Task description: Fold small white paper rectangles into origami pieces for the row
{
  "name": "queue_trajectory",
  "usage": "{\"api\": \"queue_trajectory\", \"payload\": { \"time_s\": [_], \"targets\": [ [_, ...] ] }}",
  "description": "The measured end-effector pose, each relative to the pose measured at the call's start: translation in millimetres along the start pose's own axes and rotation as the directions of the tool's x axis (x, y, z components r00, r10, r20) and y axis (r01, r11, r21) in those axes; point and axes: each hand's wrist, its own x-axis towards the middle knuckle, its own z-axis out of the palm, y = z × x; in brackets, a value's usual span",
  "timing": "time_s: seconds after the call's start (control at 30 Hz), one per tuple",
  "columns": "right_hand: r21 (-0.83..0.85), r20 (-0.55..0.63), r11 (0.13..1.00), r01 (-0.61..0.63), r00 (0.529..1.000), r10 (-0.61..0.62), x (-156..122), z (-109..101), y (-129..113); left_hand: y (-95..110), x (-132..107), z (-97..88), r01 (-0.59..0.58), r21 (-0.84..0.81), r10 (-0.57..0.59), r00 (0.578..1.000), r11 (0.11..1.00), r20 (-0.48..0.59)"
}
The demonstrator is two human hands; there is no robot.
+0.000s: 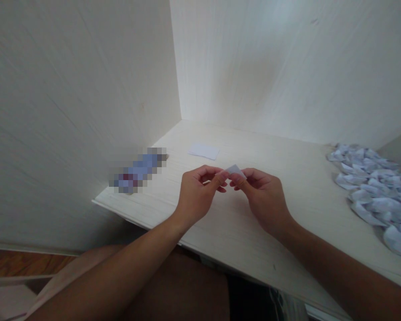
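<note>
A small folded piece of white paper [235, 169] is pinched between the fingertips of both hands, above the pale desktop. My left hand [200, 187] grips its left corner with thumb and forefinger. On the other side, my right hand [262, 191] holds the right edge the same way, the thumb pressed on the front. Part of the paper is covered by the fingers. Just beyond the hands, a flat white rectangular sheet [204, 151] lies on the desk.
Many folded white paper pieces [381, 189] are heaped in rows at the right end of the desk [160, 205]. A pixelated bluish object [138, 171] lies at the left. Pale walls [270, 67] rise behind and at the left. The front edge runs above my legs.
</note>
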Motion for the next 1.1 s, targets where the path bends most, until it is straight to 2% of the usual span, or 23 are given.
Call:
{"api": "queue_trajectory", "payload": {
  "time_s": [0.23,0.43,0.57,0.77,0.93,1.1],
  "targets": [
    [-0.167,0.102,0.984,0.059,0.994,-0.042,3,-1,3,1,0,-4.2,0.011,0.089,-0.019,0.996,0.996,0.088],
    [-0.261,0.173,0.964,0.042,0.985,0.004,3,0,3,-1,-1,-7.8,0.044,0.136,-0.058,0.993,0.990,0.101],
    [-0.243,0.205,0.970,0.005,0.978,0.046,4,-2,-1,-2,0,-9.9,0.076,0.183,-0.094,0.991,0.980,0.090],
    [-0.207,0.241,0.974,-0.088,0.961,0.138,6,-6,-5,-4,2,-13.3,0.134,0.102,-0.146,0.981,0.986,0.127],
    [-0.222,0.243,0.969,-0.105,0.957,0.159,9,-6,-3,-4,4,-17.8,0.122,0.172,-0.143,0.983,0.978,0.115],
    [-0.197,0.313,0.975,-0.105,0.936,0.164,11,-9,-3,-7,7,-24.8,0.129,0.177,-0.159,0.974,0.976,0.164]
  ]
}}
